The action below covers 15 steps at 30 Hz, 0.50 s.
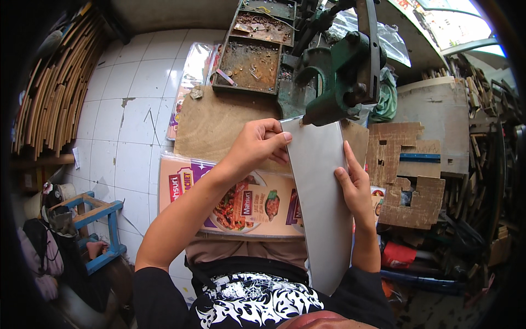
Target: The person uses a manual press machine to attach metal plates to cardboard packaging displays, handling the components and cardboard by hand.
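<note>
A long grey flat sheet (320, 203), which looks like metal, slants from my torso to the green hand press (334, 82). Its far end lies under the press's lower tip; exact contact there I cannot tell. My left hand (263, 143) pinches the sheet's left edge near that end, thumb on top and some fingers hidden. Along the right edge rests my right hand (355, 183), its thumb over the surface, index finger stretched along the rim and other fingers partly hidden. Beneath the sheet is a worktop of brown board (211, 129) and a printed orange-and-purple sheet (219, 200).
Left of the press sits a rusty compartment tray (252, 63) with small scraps. Cut cardboard (405, 170) lies to the right, beside a green plastic bag (385, 97). Stacked boards (57, 82) and a blue-framed stool (101, 230) stand on the left.
</note>
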{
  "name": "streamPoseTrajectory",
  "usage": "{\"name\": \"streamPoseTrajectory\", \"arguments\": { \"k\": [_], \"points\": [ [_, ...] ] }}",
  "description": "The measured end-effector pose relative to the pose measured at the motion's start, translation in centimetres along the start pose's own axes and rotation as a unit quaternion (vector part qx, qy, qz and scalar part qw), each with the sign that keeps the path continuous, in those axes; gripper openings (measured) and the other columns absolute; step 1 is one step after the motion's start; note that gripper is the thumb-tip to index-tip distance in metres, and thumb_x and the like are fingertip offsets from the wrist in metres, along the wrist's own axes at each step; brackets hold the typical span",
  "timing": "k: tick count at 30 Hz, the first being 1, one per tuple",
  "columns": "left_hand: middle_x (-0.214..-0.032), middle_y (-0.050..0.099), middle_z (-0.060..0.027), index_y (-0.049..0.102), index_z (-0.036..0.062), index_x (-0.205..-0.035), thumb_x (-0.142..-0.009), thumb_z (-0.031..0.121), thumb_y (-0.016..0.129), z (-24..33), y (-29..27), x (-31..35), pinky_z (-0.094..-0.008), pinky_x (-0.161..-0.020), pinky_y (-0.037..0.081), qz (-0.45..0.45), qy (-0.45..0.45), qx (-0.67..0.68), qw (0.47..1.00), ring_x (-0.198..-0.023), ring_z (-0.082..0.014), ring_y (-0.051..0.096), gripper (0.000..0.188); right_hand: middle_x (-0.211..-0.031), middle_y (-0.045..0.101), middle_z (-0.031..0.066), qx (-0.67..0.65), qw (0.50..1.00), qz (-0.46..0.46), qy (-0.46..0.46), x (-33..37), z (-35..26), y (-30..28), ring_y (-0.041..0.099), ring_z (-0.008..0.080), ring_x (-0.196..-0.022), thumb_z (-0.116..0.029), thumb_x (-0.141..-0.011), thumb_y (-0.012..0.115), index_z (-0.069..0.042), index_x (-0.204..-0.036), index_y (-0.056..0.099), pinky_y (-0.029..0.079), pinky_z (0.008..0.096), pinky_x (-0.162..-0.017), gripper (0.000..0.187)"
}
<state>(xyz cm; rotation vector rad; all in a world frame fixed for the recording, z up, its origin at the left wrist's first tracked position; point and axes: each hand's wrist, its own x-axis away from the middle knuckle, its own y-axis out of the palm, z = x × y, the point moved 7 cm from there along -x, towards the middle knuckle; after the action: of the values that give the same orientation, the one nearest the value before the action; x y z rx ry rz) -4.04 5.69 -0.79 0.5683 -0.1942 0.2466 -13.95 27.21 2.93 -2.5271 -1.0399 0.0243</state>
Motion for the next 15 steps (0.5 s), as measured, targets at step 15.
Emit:
{"name": "streamPoseTrajectory", "arguments": {
  "k": [15],
  "points": [
    [-0.086,0.069,-0.0096,0.058,-0.0001,-0.093,-0.094,0.017,0.063,0.24,0.11,0.34,-0.0287,-0.066,0.059,-0.003,0.002,-0.006,1.0,-0.07,-0.0162,0.069,0.018,-0.145,0.046,0.0213,0.0,1.0,0.006,-0.012,0.24,-0.16,0.12,0.046,0.0216,-0.132,-0.008,-0.096,0.058,0.004,-0.148,0.033,0.035,0.0298,-0.108,0.058]
  ]
}}
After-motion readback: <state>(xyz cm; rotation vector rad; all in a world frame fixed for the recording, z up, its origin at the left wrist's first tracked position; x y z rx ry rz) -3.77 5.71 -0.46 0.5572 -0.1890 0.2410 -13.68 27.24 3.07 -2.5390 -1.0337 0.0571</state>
